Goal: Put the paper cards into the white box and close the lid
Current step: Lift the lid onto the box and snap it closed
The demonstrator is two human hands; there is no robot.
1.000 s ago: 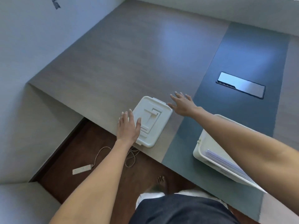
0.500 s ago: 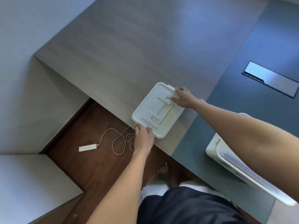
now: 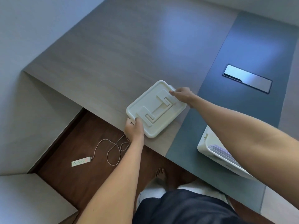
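Note:
The white lid [image 3: 155, 109] lies flat on the wooden table near its front edge, raised latch shapes on top. My left hand [image 3: 134, 129] grips the lid's near-left corner. My right hand [image 3: 182, 94] holds its far-right corner, thumb on top. The white box [image 3: 203, 143] stands open on the dark mat to the right, partly hidden by my right forearm. Paper cards [image 3: 218, 150] stand in a row inside it.
A metal cable hatch [image 3: 247, 78] is set in the dark mat [image 3: 242, 102] at the back right. Below the table edge lie a power strip [image 3: 80, 161] with its looped cord [image 3: 113, 149] on the brown floor. My bare foot [image 3: 160, 174] shows there too.
Both hands moved from hovering at the lid to gripping its opposite corners. The view has tilted down and left, so the box sits further right.

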